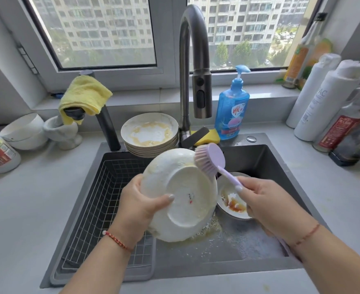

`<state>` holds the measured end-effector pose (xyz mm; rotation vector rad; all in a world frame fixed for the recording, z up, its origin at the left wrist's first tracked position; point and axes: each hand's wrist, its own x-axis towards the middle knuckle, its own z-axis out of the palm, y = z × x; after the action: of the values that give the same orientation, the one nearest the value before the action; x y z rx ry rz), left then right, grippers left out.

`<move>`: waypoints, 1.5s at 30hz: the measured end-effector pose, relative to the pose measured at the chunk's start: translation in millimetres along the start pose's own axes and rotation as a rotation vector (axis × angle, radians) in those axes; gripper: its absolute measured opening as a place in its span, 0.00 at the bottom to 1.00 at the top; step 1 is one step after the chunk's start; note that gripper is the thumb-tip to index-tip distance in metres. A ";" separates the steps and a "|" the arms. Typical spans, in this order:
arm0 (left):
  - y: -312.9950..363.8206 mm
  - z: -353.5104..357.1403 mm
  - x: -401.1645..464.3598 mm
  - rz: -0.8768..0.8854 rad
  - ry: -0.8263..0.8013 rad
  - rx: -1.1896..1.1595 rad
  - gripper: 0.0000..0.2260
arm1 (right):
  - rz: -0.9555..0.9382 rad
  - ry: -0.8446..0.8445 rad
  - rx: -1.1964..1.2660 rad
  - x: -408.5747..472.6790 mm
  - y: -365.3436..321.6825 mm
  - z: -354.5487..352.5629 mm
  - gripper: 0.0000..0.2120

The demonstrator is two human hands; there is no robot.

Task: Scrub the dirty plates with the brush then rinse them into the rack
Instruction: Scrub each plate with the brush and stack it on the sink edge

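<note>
Lilac bristle brush point(210, 159) on round plate point(180, 195) underside — sudsy.

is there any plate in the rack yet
No, the wire rack in the sink's left side holds nothing; the left hand holds the plate beside it.

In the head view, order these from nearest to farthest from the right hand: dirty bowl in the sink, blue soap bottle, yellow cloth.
From the right hand:
1. Dirty bowl, in the sink beside the hand.
2. Blue soap bottle, behind the sink, right of the faucet.
3. Yellow cloth, far back left.
</note>
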<state>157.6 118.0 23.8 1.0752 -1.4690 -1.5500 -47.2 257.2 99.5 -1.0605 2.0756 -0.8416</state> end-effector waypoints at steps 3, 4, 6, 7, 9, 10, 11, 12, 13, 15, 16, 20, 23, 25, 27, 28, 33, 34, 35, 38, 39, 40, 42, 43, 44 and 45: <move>-0.4 9.0 6.9 0.051 -0.010 0.157 0.23 | -0.189 -0.004 -0.193 -2.9 -18.4 10.0 0.11; -0.5 11.0 9.3 0.059 -0.013 0.185 0.22 | -0.236 -0.024 -0.254 -7.8 -22.2 16.2 0.11; -3.8 14.0 15.2 0.081 -0.027 0.171 0.26 | -0.299 -0.080 -0.391 -22.1 -29.8 31.0 0.12; -5.8 15.1 17.5 0.096 -0.029 0.156 0.28 | -0.316 -0.104 -0.441 -29.5 -34.2 36.8 0.13; -6.7 17.0 18.9 0.107 -0.031 0.167 0.31 | -0.316 -0.106 -0.498 -33.9 -37.9 39.9 0.14; -7.2 16.6 19.4 0.101 -0.041 0.179 0.30 | -0.284 -0.089 -0.496 -29.9 -37.2 36.2 0.14; -6.7 15.2 19.2 0.094 -0.048 0.203 0.27 | -0.242 -0.067 -0.472 -23.9 -34.0 30.9 0.13; -5.3 13.2 18.5 0.090 -0.051 0.229 0.23 | -0.206 -0.036 -0.440 -16.0 -29.5 25.7 0.12; -5.0 11.1 18.6 0.086 -0.050 0.244 0.21 | -0.169 0.000 -0.415 -6.4 -22.8 20.8 0.11; -5.5 6.9 18.2 0.078 -0.050 0.197 0.22 | -0.081 0.063 -0.382 13.8 -4.3 12.8 0.10; -5.1 5.2 18.0 0.069 -0.047 0.159 0.24 | -0.028 0.077 -0.375 22.4 6.0 10.7 0.11; 1.2 -5.0 22.2 0.055 0.010 0.025 0.29 | 0.154 0.019 -0.329 34.1 39.3 10.4 0.10; 23.6 -13.0 27.0 0.157 0.036 0.055 0.30 | 0.214 -0.063 -0.223 27.7 51.3 15.4 0.10; 44.7 -22.1 34.1 0.262 0.079 0.126 0.30 | 0.221 -0.088 -0.175 24.9 55.2 16.6 0.12; 69.1 -30.2 40.4 0.387 0.124 0.273 0.28 | 0.226 -0.061 -0.140 23.4 57.3 14.9 0.13; 80.0 -33.1 44.5 0.444 0.147 0.378 0.27 | 0.230 -0.040 -0.123 23.9 57.9 13.7 0.14; 108.5 -32.5 72.1 0.600 0.215 0.816 0.23 | 0.213 -0.022 -0.113 27.2 57.6 9.6 0.14; 107.5 -32.4 79.6 0.641 0.188 0.860 0.23 | 0.213 -0.023 -0.113 26.9 58.0 9.6 0.14; 103.7 -33.0 88.9 0.691 0.158 0.917 0.22 | 0.216 -0.023 -0.109 26.8 58.5 9.6 0.14; 87.0 -33.8 114.5 0.810 0.156 1.118 0.18 | 0.224 -0.020 -0.087 24.8 61.4 10.9 0.13; 81.1 -33.1 120.9 0.854 0.167 1.170 0.17 | 0.231 -0.015 -0.077 24.1 62.6 10.9 0.13; 74.9 -31.6 126.3 0.894 0.180 1.215 0.16 | 0.239 -0.010 -0.065 23.7 64.2 10.8 0.14; 63.4 -28.3 135.8 0.907 0.195 1.282 0.14 | 0.246 -0.004 -0.049 22.9 66.6 9.4 0.14; 57.8 -26.7 140.5 0.887 0.190 1.308 0.13 | 0.247 -0.002 -0.046 22.4 67.8 8.8 0.14; 52.6 -25.8 144.7 0.878 0.179 1.329 0.13 | 0.245 -0.002 -0.041 22.2 68.8 8.3 0.15; 47.7 -24.2 148.2 0.879 0.164 1.348 0.12 | 0.245 -0.002 -0.033 22.0 70.2 8.2 0.15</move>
<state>121.8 -31.4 58.7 0.8832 -2.4025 0.2754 -81.3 269.3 34.9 -0.8020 2.1702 -0.6855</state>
